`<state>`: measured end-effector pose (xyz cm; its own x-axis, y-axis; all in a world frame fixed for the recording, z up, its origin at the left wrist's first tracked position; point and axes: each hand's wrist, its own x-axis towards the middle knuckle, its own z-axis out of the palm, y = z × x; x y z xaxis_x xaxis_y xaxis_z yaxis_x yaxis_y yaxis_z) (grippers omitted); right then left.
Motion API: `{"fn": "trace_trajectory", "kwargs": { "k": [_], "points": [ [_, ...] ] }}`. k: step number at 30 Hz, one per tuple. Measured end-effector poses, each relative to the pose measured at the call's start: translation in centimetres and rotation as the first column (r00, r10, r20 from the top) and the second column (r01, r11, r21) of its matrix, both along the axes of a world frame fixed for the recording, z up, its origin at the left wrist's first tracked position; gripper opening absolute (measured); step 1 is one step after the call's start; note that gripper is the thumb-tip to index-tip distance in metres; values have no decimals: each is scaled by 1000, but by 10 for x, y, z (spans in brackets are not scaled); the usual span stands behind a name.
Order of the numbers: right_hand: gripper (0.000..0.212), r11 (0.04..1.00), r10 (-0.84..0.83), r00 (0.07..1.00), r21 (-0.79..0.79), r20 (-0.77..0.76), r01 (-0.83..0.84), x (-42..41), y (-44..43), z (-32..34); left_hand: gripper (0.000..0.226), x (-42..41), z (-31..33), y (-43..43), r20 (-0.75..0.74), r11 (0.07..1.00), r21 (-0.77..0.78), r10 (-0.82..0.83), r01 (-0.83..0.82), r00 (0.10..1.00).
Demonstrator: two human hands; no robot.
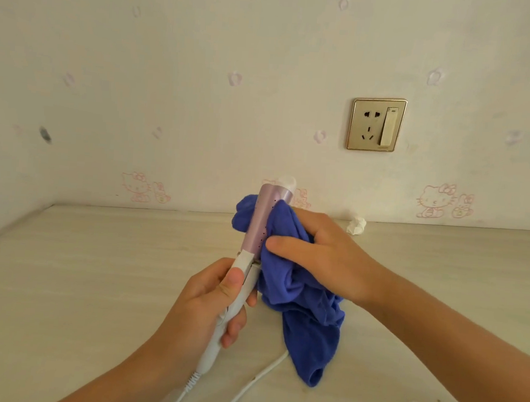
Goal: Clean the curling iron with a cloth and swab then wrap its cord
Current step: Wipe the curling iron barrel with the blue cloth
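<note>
From the head view, my left hand (219,301) is closed around the white handle of the curling iron (255,247), thumb pressed on the clamp lever, holding it up off the table (79,282) in front of me; my right hand (313,251) is wrapped over the blue cloth (306,313), fingers curled behind and thumb laid across the front, pinching the fabric against the right side of the lilac barrel; the loose end of the cloth hangs down toward the tabletop. To do this wipe well, I judge I should keep the handle steady with the left, squeeze the cloth snugly round the barrel, and draw it along the length from the clamp hinge to the tip, turning the iron a little between strokes so every side is reached, including under the clamp. The iron's long axis runs from lower left to upper right, tilted steeply up; its white rounded tip (287,183) points up and away toward the wall, the handle end points down toward me. The white cord (244,384) trails from the handle's base down over the table, unwrapped; a crumpled white wad (356,225) lies near the wall, well apart; I see no swab clearly.
</note>
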<state>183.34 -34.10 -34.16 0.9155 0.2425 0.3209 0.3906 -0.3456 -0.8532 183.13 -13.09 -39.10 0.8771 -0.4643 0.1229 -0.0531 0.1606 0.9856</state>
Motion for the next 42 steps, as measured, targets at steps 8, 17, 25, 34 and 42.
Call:
{"fn": "trace_trajectory", "kwargs": {
  "k": [8,17,25,34,42],
  "points": [
    [44,979,-193,958,114,213,172,-2,3,2,43,0,2,-2,15,1000,3,-10,10,1000],
    [32,966,-259,931,76,256,248,-6,13,-6,34,-1,2,-3,28,996,19,85,-86,996],
    [68,977,-8,998,215,65,-6,-5,19,-13,34,0,2,-3,10,993,7,116,-116,993],
    [37,965,-20,996,263,90,-5,-8,14,-4,40,1,6,-2,40,997,22,73,-74,997],
    [32,934,-255,939,310,229,178,-5,4,0,45,-9,1,-6,47,997,33,75,-76,996]
  ]
}}
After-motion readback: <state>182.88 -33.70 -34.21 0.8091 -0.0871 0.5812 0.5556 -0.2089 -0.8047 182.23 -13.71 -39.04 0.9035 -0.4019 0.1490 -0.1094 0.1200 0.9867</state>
